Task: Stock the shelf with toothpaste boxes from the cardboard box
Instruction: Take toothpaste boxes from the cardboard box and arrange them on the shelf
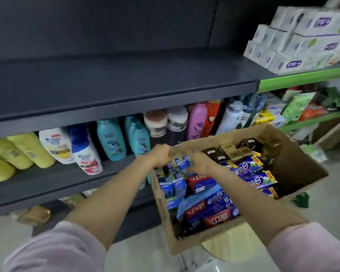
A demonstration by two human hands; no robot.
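Dark shelf (116, 83) bare; cardboard box (302, 165) holds blue-red toothpaste boxes (210, 211); left hand (161, 156) grips rim, right hand (199, 162) pinches small blue box (185, 163).

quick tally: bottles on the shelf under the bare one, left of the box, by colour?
Yellow-green bottles: 4
White bottles: 2 (one has a blue cap)
Teal bottles: 3
Total: 9
Further bottles sit behind the cardboard box; these are not counted.

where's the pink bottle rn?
Head view, right of centre: the pink bottle stands on the lower shelf, between a white-capped dark jar and an orange bottle.
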